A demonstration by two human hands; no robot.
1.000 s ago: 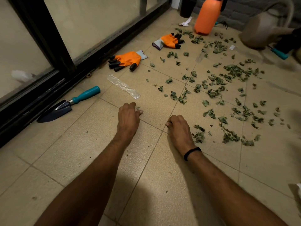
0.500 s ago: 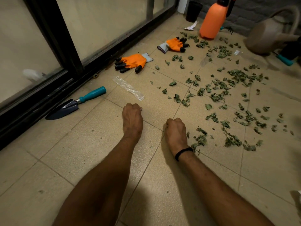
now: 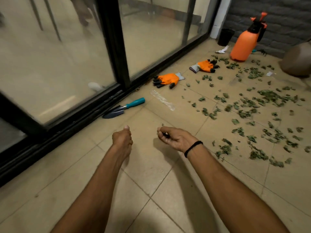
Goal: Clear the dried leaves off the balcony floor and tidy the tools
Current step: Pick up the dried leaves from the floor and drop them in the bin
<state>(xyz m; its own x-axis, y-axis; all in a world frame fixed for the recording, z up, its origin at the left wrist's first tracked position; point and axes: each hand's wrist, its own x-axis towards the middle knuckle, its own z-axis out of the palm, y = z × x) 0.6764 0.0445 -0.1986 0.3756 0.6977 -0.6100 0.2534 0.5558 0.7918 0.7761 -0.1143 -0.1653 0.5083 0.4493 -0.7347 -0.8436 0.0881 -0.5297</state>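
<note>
Hovering over the bare tiles of the floor (image 3: 151,182), both hands sit in the near foreground with nothing large in them. Left hand (image 3: 122,140) is curled into a loose fist, thumb up; whether it holds anything cannot be told. Right hand (image 3: 175,137) is turned palm-up with fingers (image 3: 162,132) curled inward around something small and dark, possibly leaf crumbs, too small to confirm. Dried leaves (image 3: 262,105) lie scattered across the tiles to the right and ahead, well apart from the left hand, nearest clump just beside the right wrist. Trowel (image 3: 124,108) lies along the sliding door track; two orange gloves (image 3: 168,79) rest farther along, a clear plastic strip (image 3: 162,100) between trowel and gloves, and an orange sprayer (image 3: 243,44) stands by the wall. Judgement: the clearing step is at its start, most leaves uncollected, tools untouched. Next move likely calls for reaching right and gathering the leaves into one pile, or taking the gloves first.
</note>
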